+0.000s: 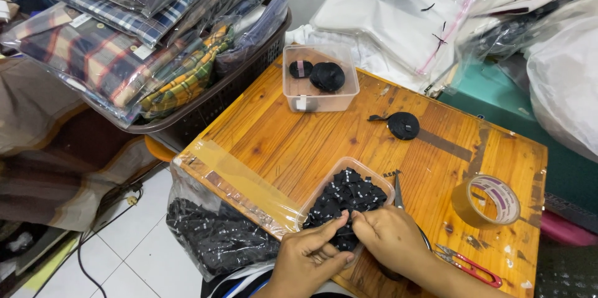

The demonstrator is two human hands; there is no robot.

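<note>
At near rim of clear tub (324,183), left hand (306,259) and right hand (389,236) pinch small black labels (349,195); overfull heap risks spilling off wooden table (299,142).

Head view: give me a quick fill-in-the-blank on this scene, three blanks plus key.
1. Both hands, left hand and right hand, reach into a clear tub of small ____ labels.
2. The roll of brown tape lies on the ____ table.
3. The red-handled snips lie nearest the ____ hand.

Missing words: black; wooden; right
</note>
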